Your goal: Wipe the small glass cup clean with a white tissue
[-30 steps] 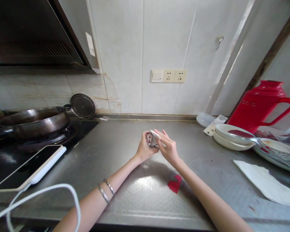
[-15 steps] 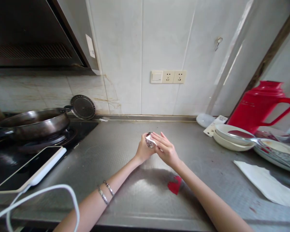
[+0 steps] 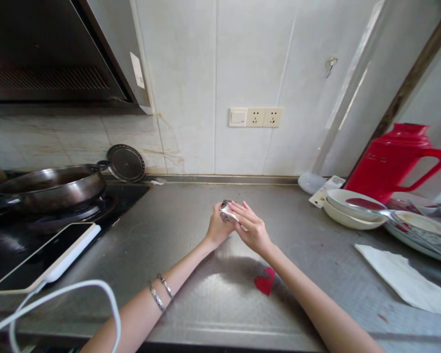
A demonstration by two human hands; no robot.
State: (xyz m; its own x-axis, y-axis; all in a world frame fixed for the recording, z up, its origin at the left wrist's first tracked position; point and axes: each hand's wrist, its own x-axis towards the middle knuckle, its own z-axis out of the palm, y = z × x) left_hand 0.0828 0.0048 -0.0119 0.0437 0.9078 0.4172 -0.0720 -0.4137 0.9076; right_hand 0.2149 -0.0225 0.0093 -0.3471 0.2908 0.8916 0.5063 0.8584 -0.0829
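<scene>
My left hand [image 3: 216, 229] is wrapped round a small shiny object with dark and silvery patches [image 3: 224, 204], above the middle of the counter. Its kind is hard to make out, since both hands cover most of it. Pressed on its face is a piece of white tissue [image 3: 229, 213], under the fingers of my right hand [image 3: 253, 226]. Those fingers lie close together, nearly straight. Below the hands, near my right forearm, a red heart-shaped piece [image 3: 265, 281] rests on the steel counter [image 3: 191, 314].
Left are a steel pan [image 3: 66, 189] on the hob and a phone [image 3: 46, 257] with a white cable [image 3: 91, 283]. Right stand a red thermos jug [image 3: 397, 159], stacked bowls [image 3: 349, 215], plates [image 3: 422, 230] and a torn paper sheet [image 3: 404, 279]. Sockets [image 3: 256, 117] are on the wall.
The shiny object has turned slightly in my left hand, and my right fingers with the tissue have shifted a little left across it. Everything else stays put.
</scene>
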